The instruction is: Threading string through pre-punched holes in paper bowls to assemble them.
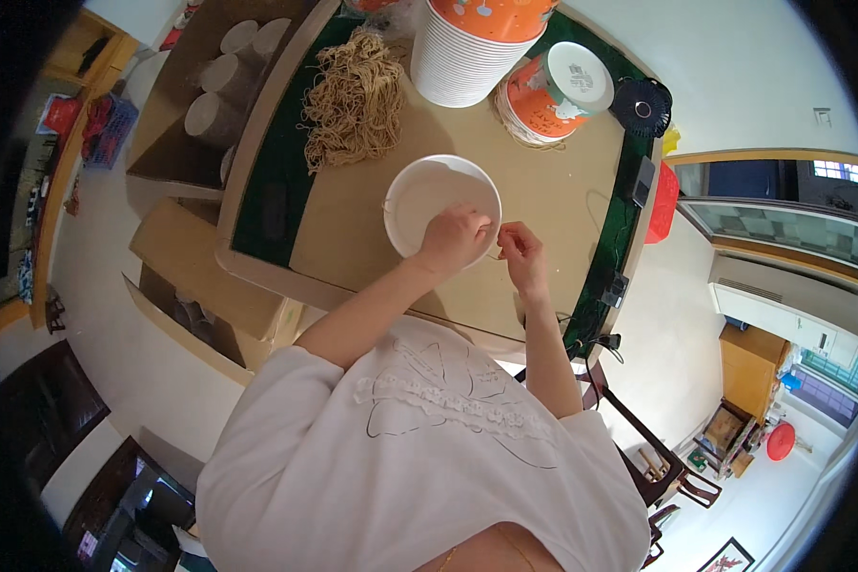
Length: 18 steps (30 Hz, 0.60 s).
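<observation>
A white paper tub [415, 205] sits mouth-up on the cardboard [343, 238]. It looks light and fairly stiff, its wall likely to dent, so the rim suits a hold. The left hand [458, 235] curls inside it; whether those fingers grip anything, I cannot tell. The right hand [521, 250], just outside the rim, seems to pinch a thin cord [493, 256]. Beyond lie heaped strings [355, 100] and stacked tubs [462, 62].

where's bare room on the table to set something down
Right of the white tub, the brown board is bare between the right hand, the orange tub and the green strip. A smaller patch lies left of the white tub, below the twine bundle. The far side is crowded: twine bundle, tub stack, orange tub, black fan.
</observation>
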{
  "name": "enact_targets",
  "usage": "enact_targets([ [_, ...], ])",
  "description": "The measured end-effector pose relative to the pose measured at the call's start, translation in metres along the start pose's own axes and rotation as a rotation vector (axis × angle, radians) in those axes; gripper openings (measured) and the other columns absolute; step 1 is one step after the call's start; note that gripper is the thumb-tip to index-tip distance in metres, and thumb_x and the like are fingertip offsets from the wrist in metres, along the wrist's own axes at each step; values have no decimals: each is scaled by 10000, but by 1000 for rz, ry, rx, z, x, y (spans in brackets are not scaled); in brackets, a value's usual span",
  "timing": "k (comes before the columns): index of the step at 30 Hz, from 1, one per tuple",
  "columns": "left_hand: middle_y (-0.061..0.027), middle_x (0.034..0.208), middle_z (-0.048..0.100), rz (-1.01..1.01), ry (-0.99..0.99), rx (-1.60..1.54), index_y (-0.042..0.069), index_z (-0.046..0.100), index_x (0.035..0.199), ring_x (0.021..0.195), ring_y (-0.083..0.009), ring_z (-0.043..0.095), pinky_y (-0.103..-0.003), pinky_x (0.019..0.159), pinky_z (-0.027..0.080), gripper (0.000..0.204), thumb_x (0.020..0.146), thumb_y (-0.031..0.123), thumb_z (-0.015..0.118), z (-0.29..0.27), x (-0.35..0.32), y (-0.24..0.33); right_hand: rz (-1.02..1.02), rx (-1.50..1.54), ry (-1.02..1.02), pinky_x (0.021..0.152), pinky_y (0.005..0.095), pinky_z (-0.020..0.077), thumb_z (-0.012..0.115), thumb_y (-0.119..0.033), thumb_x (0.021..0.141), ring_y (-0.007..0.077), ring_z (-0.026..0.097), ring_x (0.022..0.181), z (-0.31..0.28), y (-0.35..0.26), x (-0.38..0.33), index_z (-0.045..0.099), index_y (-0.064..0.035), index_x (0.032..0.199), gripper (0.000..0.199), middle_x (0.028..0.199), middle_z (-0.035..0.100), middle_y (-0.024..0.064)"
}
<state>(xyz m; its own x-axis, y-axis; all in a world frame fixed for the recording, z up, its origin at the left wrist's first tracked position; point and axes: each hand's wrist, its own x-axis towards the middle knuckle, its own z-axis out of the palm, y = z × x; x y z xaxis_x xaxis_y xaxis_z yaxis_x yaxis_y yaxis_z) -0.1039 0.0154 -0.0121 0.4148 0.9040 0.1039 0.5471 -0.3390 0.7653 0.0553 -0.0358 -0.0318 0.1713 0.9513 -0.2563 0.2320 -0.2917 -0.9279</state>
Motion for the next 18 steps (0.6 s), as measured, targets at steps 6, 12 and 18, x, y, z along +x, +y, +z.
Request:
enact_targets([
  [6, -114, 735, 585, 41, 69, -3, 68, 628, 764, 731, -302, 577, -400, 629, 479, 65, 731, 123, 618, 2, 0, 1, -16, -13, -53, 545, 220, 435, 539, -78, 875, 71, 521, 609, 1, -2, 1, 601, -26, 931, 99, 719, 574, 8],
  [12, -84, 695, 587, 86, 127, 74, 83, 608, 653, 735, -260, 587, -373, 633, 502, 154, 758, 195, 620, 5, 2, 2, -8, 47, -25, 535, 215, 439, 530, -75, 885, 71, 519, 607, 0, 1, 1, 598, -29, 946, 102, 709, 573, 13],
  [18, -83, 711, 584, 75, 118, 68, 80, 607, 671, 745, -256, 586, -371, 642, 503, 132, 763, 174, 609, 6, 0, 3, -16, 103, -63, 526, 208, 439, 527, -91, 898, 64, 513, 615, 0, 3, 2, 599, -28, 950, 109, 719, 570, 5],
])
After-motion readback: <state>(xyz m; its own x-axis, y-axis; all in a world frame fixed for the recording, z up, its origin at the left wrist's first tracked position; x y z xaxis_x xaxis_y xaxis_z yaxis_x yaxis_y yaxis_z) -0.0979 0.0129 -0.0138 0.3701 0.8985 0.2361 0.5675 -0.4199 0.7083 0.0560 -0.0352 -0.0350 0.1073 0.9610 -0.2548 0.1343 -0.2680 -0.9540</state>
